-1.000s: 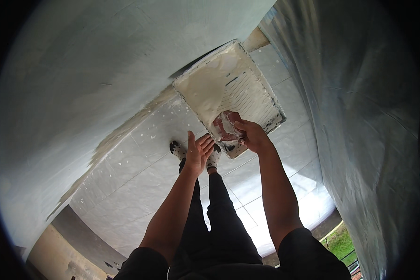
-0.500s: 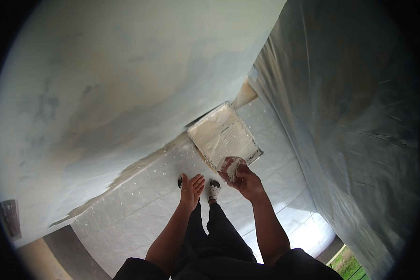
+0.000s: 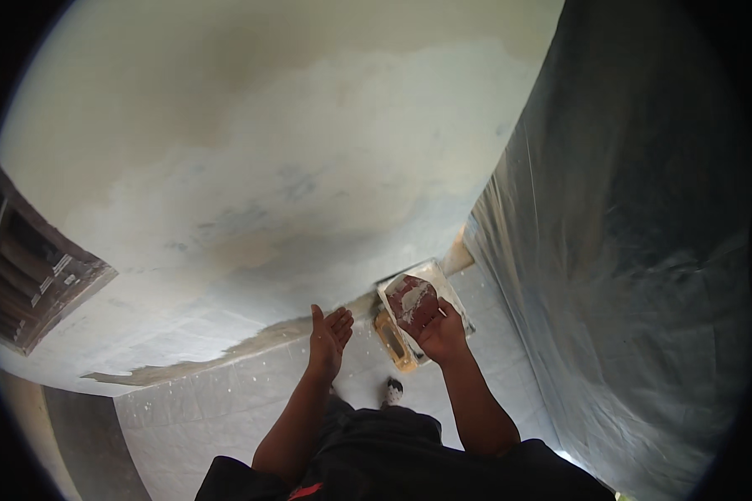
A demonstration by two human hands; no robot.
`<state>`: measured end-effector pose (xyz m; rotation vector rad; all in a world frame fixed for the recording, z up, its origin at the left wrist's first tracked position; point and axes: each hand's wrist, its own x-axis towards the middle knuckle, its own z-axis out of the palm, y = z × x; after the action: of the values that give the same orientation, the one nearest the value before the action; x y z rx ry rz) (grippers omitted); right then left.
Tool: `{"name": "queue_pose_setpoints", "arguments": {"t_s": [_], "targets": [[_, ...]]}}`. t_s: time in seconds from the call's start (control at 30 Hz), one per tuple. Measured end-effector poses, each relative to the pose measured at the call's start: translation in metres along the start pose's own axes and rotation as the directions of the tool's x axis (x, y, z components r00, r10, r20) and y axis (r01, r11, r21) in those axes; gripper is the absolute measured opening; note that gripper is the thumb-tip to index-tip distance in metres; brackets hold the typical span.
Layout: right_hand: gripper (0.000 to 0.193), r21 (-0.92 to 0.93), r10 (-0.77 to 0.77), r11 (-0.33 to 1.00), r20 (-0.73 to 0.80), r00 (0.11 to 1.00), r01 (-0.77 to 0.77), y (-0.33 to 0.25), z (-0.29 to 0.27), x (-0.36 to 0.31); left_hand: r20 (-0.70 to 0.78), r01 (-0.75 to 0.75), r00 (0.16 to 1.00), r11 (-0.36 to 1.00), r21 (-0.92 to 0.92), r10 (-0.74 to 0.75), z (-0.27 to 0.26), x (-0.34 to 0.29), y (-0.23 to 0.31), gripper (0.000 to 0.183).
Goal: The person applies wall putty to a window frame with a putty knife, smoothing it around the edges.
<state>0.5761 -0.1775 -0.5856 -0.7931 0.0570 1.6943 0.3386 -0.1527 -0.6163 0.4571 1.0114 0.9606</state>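
Observation:
My right hand [image 3: 444, 336] grips a flat, reddish-brown plaster spreader [image 3: 411, 312], its face smeared with wet white plaster. Behind the spreader and partly covered by it is a pale tray [image 3: 434, 272] on the floor. My left hand [image 3: 330, 338] holds nothing; its palm is turned up and the fingers are stretched out. In front of both hands rises the wall [image 3: 284, 108], coated with patchy white and grey plaster. A yellowish-orange oblong tool [image 3: 390, 342] lies by the near side of the tray.
Grey sheeting [image 3: 217, 417] spotted with white covers the floor. A tall translucent plastic sheet [image 3: 627, 250] hangs along the right. At the left, a dark framed opening [image 3: 38, 271] is set in the wall. My foot [image 3: 393, 391] is below the tray.
My right hand has lifted the spreader away from the tray's plaster. The view has tipped up, showing more wall and the dark opening. My left hand remains open.

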Motion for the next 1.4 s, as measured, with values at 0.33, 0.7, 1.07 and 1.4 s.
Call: {"name": "queue_pose_setpoints", "arguments": {"t_s": [0.33,0.7,1.07,1.4], "targets": [[0.049,0.238,-0.221,0.968,0.639,0.737,0.083,-0.026,0.262,-0.073,0.261,-0.903,0.422,0.375,0.21,0.868,0.028,-0.117,0.236,0.081],[0.049,0.302,-0.452,0.508,0.891,-0.048,0.807,-0.038,0.581,-0.232,0.331,-0.453,-0.645,-0.694,0.559,0.688,0.017,-0.25,0.57,0.053],[0.052,0.54,0.405,-0.842,0.61,-0.681,-0.017,-0.046,0.704,-0.193,0.49,-0.06,-0.629,-0.666,0.744,0.604,0.007,-0.233,0.632,0.047],[0.054,0.462,0.465,-0.875,0.723,-0.511,-0.143,-0.087,0.675,-0.18,0.518,-0.025,-0.644,-0.692,0.722,0.563,0.0,-0.232,0.632,0.046]]}}
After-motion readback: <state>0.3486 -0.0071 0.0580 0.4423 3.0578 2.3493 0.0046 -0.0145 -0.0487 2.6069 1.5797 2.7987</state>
